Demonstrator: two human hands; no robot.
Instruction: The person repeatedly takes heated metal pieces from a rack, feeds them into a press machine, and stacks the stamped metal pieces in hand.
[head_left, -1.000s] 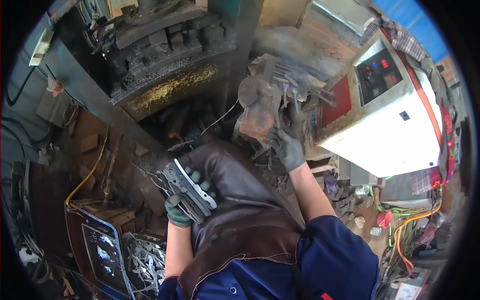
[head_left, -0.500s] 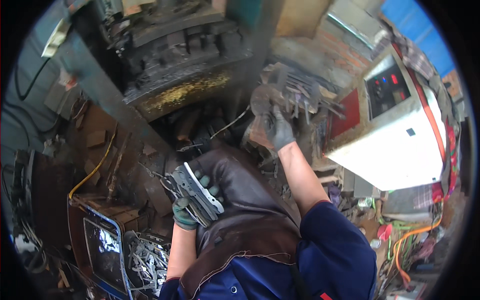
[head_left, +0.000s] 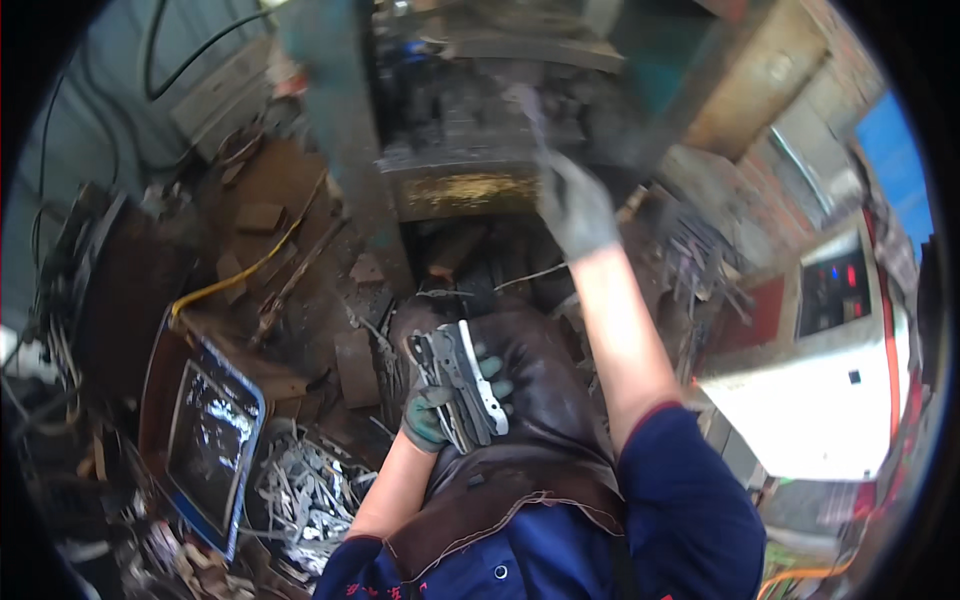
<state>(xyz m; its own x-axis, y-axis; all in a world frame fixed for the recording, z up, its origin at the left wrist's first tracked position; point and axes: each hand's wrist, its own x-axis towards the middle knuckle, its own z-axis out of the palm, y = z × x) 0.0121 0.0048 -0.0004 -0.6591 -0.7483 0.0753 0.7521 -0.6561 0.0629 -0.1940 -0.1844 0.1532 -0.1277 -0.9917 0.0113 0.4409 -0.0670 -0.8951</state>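
Observation:
My left hand, in a grey-green work glove, is closed round a bundle of flat, elongated metal blanks with small holes. The bundle rests over the dark leather apron on my lap, and its outermost piece is bright silver. My right hand, gloved in grey and blurred, reaches forward to the front of a dark press. From its fingertips a thin, pale strip points into the press; motion smears it too much to name.
Yellowish flakes cover a ledge on the press front. Metal pieces lie on a stand to the right, beside a white control cabinet. At lower left are a blue-rimmed bin and a heap of metal scraps. A yellow cable crosses the floor.
My right hand has left the stand of metal pieces and moved left and forward to the press. The view has turned right. My left hand still holds the bundle.

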